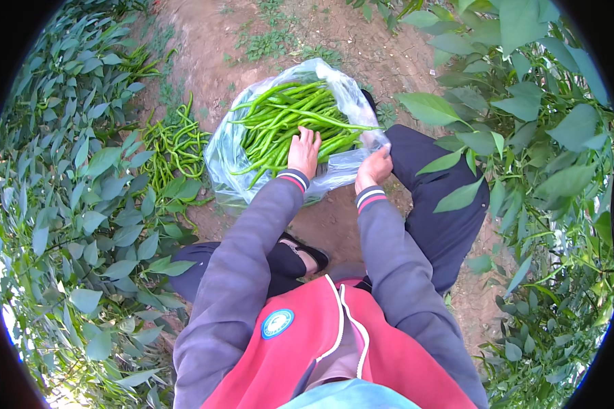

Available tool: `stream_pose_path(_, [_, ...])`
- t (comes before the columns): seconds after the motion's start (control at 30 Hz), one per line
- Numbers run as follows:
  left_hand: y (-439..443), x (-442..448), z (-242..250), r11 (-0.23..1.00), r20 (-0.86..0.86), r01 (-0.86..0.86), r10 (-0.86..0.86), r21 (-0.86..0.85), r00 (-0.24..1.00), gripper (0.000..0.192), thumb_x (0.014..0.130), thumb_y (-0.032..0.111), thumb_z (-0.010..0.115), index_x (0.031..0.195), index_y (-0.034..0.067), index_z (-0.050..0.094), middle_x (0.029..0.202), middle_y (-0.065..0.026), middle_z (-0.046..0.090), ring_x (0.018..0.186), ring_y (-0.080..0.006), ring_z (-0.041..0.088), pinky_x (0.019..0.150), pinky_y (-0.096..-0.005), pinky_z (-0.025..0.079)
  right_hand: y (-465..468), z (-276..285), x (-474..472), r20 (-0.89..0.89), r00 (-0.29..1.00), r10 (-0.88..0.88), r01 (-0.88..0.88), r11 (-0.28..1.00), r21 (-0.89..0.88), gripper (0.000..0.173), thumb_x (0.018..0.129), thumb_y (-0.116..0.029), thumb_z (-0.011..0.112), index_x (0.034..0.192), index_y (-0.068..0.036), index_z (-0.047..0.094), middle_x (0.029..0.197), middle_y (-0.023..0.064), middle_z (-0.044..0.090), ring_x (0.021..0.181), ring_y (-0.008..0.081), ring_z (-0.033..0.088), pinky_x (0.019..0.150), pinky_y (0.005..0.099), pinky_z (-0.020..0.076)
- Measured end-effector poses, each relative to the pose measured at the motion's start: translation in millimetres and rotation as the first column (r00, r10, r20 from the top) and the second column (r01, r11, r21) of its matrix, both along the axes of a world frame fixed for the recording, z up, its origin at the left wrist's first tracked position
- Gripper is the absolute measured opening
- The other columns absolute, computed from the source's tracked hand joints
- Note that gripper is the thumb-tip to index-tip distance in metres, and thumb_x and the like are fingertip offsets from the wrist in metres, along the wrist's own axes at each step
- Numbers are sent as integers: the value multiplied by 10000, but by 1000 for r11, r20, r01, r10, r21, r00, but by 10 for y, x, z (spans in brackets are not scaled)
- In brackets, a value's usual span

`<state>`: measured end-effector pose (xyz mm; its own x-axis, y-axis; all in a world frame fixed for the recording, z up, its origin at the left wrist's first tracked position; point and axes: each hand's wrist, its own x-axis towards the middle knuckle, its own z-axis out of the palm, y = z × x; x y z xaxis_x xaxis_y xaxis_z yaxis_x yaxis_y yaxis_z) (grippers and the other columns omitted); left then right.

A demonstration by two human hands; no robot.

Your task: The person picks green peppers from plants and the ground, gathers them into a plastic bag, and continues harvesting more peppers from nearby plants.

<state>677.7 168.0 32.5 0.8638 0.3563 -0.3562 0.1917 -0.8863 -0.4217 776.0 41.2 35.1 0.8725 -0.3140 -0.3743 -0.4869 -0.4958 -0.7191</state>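
A clear plastic bag (217,153) stands on the soil in front of me with its mouth spread wide. Long green chili peppers (281,115) fill it, most of them lying roughly lengthwise in a heap. My left hand (304,152) rests on the near side of the heap, fingers slightly apart and touching the peppers. At the bag's right side, my right hand (375,166) grips the gathered plastic rim. One long pepper (337,121) sticks out over the rim just above that hand.
More green peppers (171,148) lie in a loose pile on the ground left of the bag. Leafy pepper plants (102,214) line the left side, and taller plants (532,117) lean in over my right knee (440,174). Bare soil (204,30) with small weeds runs between them.
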Motion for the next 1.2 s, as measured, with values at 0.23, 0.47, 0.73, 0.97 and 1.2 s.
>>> stream_pose_path(0.23, [-157, -252, -174, 991, 90, 95, -103, 93, 991, 626, 944, 218, 464, 1538, 78, 325, 1467, -188, 425, 1446, -364, 294, 1164, -469, 265, -259, 265, 277, 444, 895, 30, -78, 993, 91, 304, 1017, -253, 480, 971, 31, 581, 905, 224, 641, 783, 398, 594, 740, 465, 466])
stream_pose_path(0.47, [-388, -446, -384, 994, 211, 108, -103, -13, 972, 633, 970, 226, 465, 1567, 141, 274, 1525, -206, 353, 1368, -393, 372, 1144, -502, 303, -188, 76, 1036, 503, 842, 196, -303, 943, 140, 188, 939, -42, 552, 1119, 10, 565, 975, 164, 667, 827, 248, 648, 722, 357, 509])
stream_pose_path(0.73, [-307, -801, -146, 999, 185, -32, 39, -42, 982, 758, 885, 163, 540, 1582, 136, 243, 1351, -178, 466, 1151, -297, 473, 1009, -410, 393, -28, 1042, 1334, 362, 742, 564, -654, 728, 206, 335, 928, -129, 567, 1213, 32, 639, 950, 91, 667, 792, 136, 553, 695, 295, 421])
stream_pose_path(0.97, [-199, -552, -300, 986, 206, -164, 162, -6, 965, 763, 856, 109, 563, 1565, 186, 292, 1116, -131, 467, 861, -247, 536, 719, -355, 459, -460, 2009, 840, 823, 46, 566, -852, 453, -263, 274, 963, -78, 500, 1102, 107, 645, 998, 141, 696, 927, 178, 630, 856, 293, 479])
stream_pose_path(1.2, [-145, -550, -122, 925, 304, -146, 260, -350, 916, 921, 694, 52, 696, 1532, 104, 318, 1110, -194, 502, 745, -291, 614, 560, -350, 542, -269, 2509, 819, 847, 265, 461, -879, 476, 16, 285, 928, -221, 533, 1071, 24, 569, 1076, 98, 578, 1013, 162, 540, 928, 299, 418])
